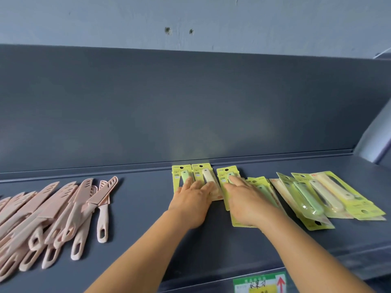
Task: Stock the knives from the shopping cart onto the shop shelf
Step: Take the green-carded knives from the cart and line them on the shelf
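Both hands, left and right, press flat-fingered on carded knives, squaring a row on the shelf; next, probably, straightening the loose pile.

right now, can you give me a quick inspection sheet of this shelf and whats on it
surface: dark grey shelf with a tall back panel.
job's things: three carded knives in a row at the back; loose carded packs fanned to the right; pink sheathed knives piled on the left.
clutter: nothing seen.
grippers: left hand flat on the first two cards, right hand flat on the third, fingers straight.
cables: nothing seen.
surroundings: pale wall with two marks above; a green price label with a red arrow on the shelf's front edge.
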Available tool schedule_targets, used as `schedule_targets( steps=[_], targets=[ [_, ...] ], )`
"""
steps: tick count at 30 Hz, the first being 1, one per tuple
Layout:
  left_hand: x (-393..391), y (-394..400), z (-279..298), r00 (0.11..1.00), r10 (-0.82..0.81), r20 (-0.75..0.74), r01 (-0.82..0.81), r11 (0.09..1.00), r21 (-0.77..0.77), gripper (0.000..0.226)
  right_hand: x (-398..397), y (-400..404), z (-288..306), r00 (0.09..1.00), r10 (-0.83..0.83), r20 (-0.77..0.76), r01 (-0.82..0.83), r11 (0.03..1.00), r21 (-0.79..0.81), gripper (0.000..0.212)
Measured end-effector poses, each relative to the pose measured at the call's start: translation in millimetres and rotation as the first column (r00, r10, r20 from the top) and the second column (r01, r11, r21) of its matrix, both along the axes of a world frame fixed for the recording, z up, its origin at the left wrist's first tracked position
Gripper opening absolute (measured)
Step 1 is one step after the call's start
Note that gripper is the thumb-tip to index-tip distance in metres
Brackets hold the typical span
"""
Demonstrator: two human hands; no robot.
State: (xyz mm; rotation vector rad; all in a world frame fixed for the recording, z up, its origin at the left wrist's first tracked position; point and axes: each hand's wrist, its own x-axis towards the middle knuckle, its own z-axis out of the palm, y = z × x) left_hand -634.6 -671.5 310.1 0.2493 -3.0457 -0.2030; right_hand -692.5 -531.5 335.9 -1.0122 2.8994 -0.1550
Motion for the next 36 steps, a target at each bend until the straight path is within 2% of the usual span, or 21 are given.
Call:
schedule_targets(
  steps=[5, 9, 13, 15, 19, 24, 27, 31, 36],
  targets=[
    [-3, 6, 3, 1.0, 0.017, -0.021, -0.017, 1.0, 0.013, 0.046, -13, -3, 3, 0.998, 0.002, 0.066, 0.002, 0.998, -0.07, 0.051],
    [-2, 22, 13, 0.996, -0.037, -0.087, 0.043, 0.996, 0.075, 0.053, -14, 9, 9, 0.993, -0.039, 0.115, 0.057, 0.987, -0.15, 0.066],
    [-16, 32, 16, 0.994, -0.109, -0.019, 0.11, 0.991, 0.072, 0.051, -2, 31, 10, 0.981, -0.021, 0.193, 0.025, 0.999, -0.02, 0.103],
    [-25, 36, 15, 0.992, -0.118, 0.043, 0.118, 0.993, 0.008, 0.05, -1, 38, 11, 0.984, -0.01, 0.18, 0.003, 0.999, 0.041, 0.109],
    [-35, 48, 13, 0.995, -0.056, 0.078, 0.061, 0.996, -0.058, 0.053, -19, 59, 15, 0.99, -0.006, 0.138, -0.012, 0.991, 0.131, 0.104],
    [-42, 56, 14, 0.999, 0.005, 0.045, -0.005, 1.0, 0.011, 0.056, -50, 85, 13, 0.993, 0.038, 0.109, -0.065, 0.966, 0.249, 0.081],
    [-45, 60, 14, 0.999, 0.026, 0.027, -0.028, 0.998, 0.049, 0.054, -59, 88, 11, 0.995, 0.064, 0.081, -0.08, 0.972, 0.22, 0.081],
    [-44, 64, 16, 0.999, 0.036, 0.034, -0.037, 0.998, 0.043, 0.055, -58, 84, 7, 0.977, 0.192, 0.095, -0.206, 0.962, 0.178, 0.078],
    [-45, 63, 16, 0.997, 0.018, 0.071, -0.018, 1.0, -0.013, 0.053, -60, 83, 8, 0.991, 0.133, -0.03, -0.121, 0.96, 0.254, 0.068]
  ],
)
